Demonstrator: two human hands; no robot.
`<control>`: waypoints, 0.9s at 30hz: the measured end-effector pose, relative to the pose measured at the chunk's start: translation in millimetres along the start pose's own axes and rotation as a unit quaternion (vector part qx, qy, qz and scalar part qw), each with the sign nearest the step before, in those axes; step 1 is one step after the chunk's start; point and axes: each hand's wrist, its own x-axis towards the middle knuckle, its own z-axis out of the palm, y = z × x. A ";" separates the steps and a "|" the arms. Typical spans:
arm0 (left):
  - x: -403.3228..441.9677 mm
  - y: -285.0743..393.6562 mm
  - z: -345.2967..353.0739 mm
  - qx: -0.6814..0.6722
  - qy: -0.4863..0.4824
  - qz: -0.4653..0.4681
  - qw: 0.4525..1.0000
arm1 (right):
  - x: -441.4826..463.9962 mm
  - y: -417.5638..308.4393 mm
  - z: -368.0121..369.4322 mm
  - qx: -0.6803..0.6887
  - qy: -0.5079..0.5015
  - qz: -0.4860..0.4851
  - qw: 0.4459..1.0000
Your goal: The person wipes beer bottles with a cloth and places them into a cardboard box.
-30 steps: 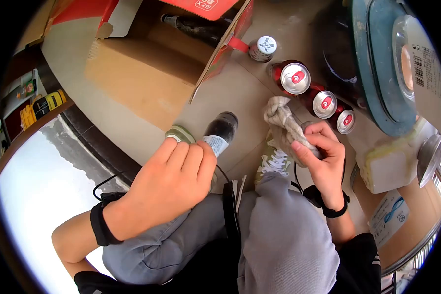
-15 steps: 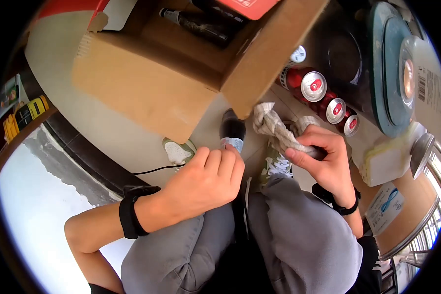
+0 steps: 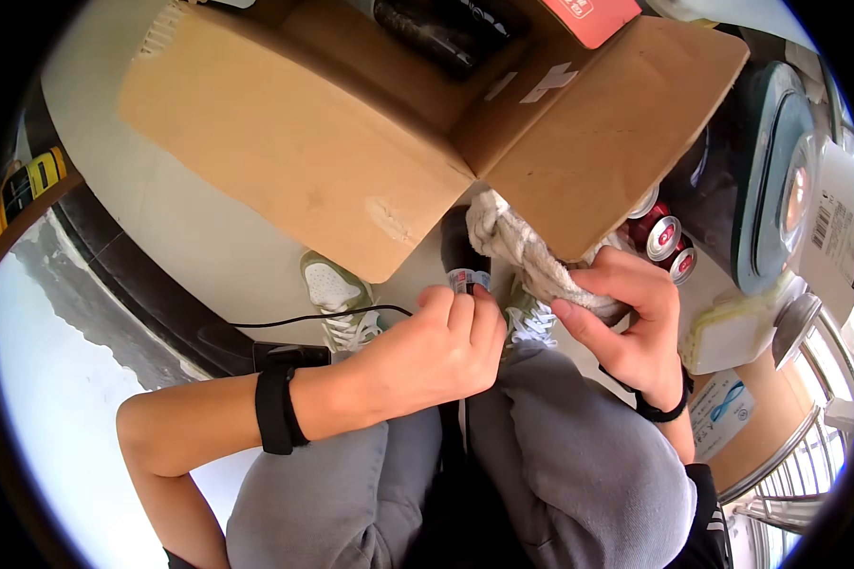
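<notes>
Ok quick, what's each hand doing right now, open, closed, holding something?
Left hand: closed, holding the dark bottle by its labelled end.
Right hand: closed, holding the pale cloth between thumb and fingers.

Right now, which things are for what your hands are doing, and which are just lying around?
In use:
- dark bottle, in the left hand
- cloth, in the right hand
- open cardboard box, probably

Seemingly lying about:
- red cans
- teal lid
- yellow-and-black package
</notes>
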 end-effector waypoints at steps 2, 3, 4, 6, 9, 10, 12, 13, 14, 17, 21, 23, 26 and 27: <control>2.4 1.2 -0.3 -0.013 -0.003 -0.005 1.000 | 0.7 -0.2 -2.0 -0.014 0.006 -0.012 1.000; 3.6 1.5 0.7 -0.013 0.001 -0.008 1.000 | 0.6 0.0 -3.5 -0.017 0.001 -0.010 1.000; 4.8 1.9 1.5 -0.014 0.005 -0.010 1.000 | 0.2 0.3 -5.3 -0.021 -0.004 -0.008 1.000; 7.5 2.9 3.3 -0.016 0.008 -0.016 1.000 | -0.2 2.8 -7.0 -0.018 -0.011 -0.016 1.000; 12.2 2.5 4.8 -0.014 0.009 -0.019 1.000 | -2.6 6.4 -7.6 -0.006 -0.010 -0.035 0.999; 13.0 2.7 5.4 -0.012 0.009 -0.018 1.000 | -3.9 7.3 -7.4 -0.003 -0.006 -0.035 0.999; 13.7 3.9 6.5 -0.009 0.000 -0.022 1.000 | -6.4 7.8 -8.9 -0.007 -0.006 -0.040 0.999; 12.8 5.1 7.4 -0.008 -0.009 -0.027 1.000 | -7.0 6.3 -11.8 -0.013 -0.009 -0.044 0.999; 12.0 5.5 7.3 -0.007 -0.018 -0.033 0.999 | -7.9 5.0 -14.6 -0.019 -0.012 -0.048 0.999; 9.5 0.6 3.8 -0.176 -0.071 -0.094 0.977 | -12.8 3.5 -20.9 -0.023 -0.018 -0.043 0.999; 12.5 -18.9 -15.9 -0.374 -0.134 -0.250 0.883 | -19.4 4.4 -29.3 -0.020 -0.052 -0.077 0.995; 14.3 -28.2 -11.4 -0.405 -0.096 -0.271 0.868 | -20.0 4.9 -32.4 -0.034 -0.078 -0.114 0.990; 18.8 -25.3 2.2 -0.523 0.001 -0.298 0.799 | -19.0 5.3 -32.1 -0.032 -0.101 -0.141 0.984; 20.4 -24.7 6.1 -0.558 0.037 -0.289 0.777 | -17.9 5.5 -30.7 -0.029 -0.105 -0.150 0.983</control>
